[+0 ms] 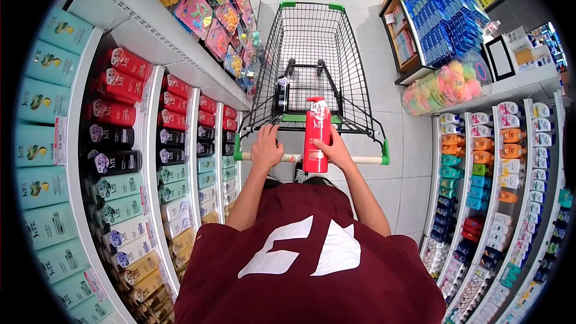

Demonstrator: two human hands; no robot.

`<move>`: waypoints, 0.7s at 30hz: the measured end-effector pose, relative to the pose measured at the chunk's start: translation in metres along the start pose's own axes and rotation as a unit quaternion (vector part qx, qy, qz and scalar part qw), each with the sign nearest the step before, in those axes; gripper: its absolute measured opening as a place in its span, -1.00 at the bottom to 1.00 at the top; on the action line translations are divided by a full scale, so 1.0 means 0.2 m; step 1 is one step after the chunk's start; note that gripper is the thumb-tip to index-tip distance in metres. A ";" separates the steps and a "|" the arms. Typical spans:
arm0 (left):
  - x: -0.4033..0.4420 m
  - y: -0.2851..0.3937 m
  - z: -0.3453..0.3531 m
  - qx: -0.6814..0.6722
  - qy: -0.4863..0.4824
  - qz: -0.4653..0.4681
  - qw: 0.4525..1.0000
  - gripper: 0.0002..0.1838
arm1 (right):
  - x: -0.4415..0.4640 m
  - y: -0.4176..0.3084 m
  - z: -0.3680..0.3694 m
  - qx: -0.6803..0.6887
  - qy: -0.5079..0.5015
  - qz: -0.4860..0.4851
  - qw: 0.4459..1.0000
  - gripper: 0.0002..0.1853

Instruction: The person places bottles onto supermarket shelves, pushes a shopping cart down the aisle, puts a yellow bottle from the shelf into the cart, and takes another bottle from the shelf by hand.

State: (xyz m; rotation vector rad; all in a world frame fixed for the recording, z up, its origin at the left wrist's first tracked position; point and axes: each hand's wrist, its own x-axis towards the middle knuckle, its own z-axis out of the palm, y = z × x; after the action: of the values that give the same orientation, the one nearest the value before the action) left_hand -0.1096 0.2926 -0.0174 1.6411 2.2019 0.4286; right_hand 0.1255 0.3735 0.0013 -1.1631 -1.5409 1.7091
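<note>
A red pump bottle [315, 159] with a white label near its top stands upright in front of me. My right hand [335, 149] is closed around its right side, thumb across the front. My left hand [266, 147] is open over the left part of the handle bar, fingers stretched forward; whether it touches the bar I cannot tell. The bar [360, 159] belongs to a black wire shopping cart [354, 54] with green corners. Inside the cart, at its near left side, a dark bottle [282, 93] stands.
Shelves at left hold red bottles [123, 85], black bottles [114, 162] and pale green bottles [117, 186]. Colourful toy packs [216, 15] hang above. At right are a stack of blue boxes [447, 21], a tub of bath puffs [447, 87] and shelved bottles [480, 144]. Grey tiled floor [396, 186] surrounds the cart.
</note>
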 end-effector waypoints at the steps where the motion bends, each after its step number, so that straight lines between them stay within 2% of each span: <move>1: 0.00 0.00 0.00 0.001 -0.001 -0.001 1.000 -0.39 | 0.00 0.00 0.00 0.001 -0.001 0.002 1.000 -0.24; 21: 0.00 -0.01 0.00 0.012 0.016 0.014 1.000 -0.39 | -0.01 -0.05 0.00 0.011 -0.008 0.015 1.000 -0.27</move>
State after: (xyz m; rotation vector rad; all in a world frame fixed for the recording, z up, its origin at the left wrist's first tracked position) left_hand -0.1103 0.2922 -0.0188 1.6904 2.2181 0.4412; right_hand 0.1246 0.3728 0.0117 -1.1695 -1.5179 1.7532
